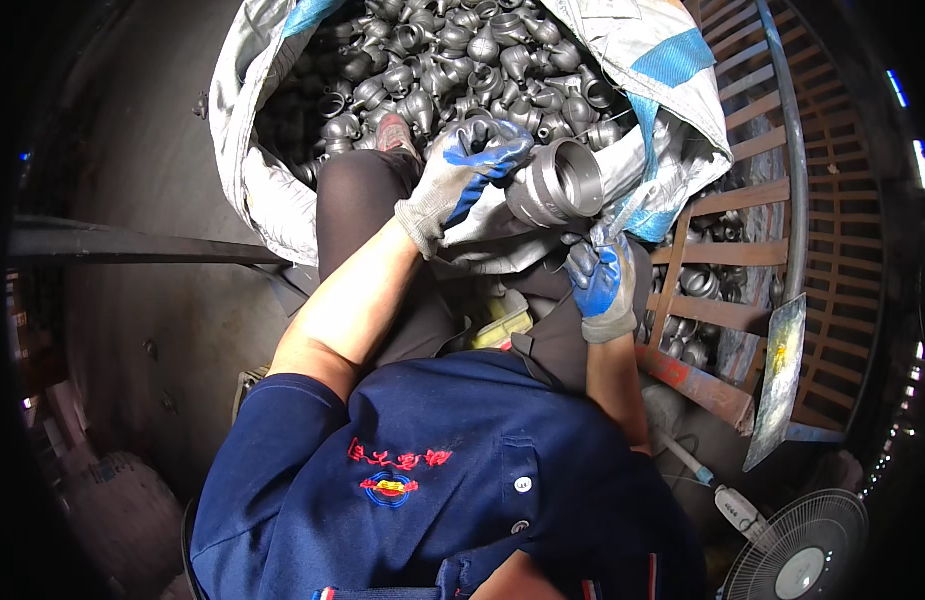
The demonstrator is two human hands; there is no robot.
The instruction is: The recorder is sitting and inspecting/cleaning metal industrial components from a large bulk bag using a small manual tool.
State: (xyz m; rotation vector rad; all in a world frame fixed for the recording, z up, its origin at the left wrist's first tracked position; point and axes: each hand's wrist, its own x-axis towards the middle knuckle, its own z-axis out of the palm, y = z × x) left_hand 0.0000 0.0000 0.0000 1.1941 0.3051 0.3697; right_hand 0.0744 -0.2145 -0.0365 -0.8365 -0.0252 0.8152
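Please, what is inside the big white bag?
The white bag holds heaped dark grey parts; a reddish shoe shows at their near side. The lower layers and the bag's bottom are covered.

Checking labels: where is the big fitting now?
The head view shows the big fitting right of upper centre, between left hand and right hand, by the bag.

A dark-grey fitting [545, 192] tilts, round mouth rightward.

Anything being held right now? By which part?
Left hand holds a dark grey fitting by its left end. Whether right hand holds anything: can't tell.
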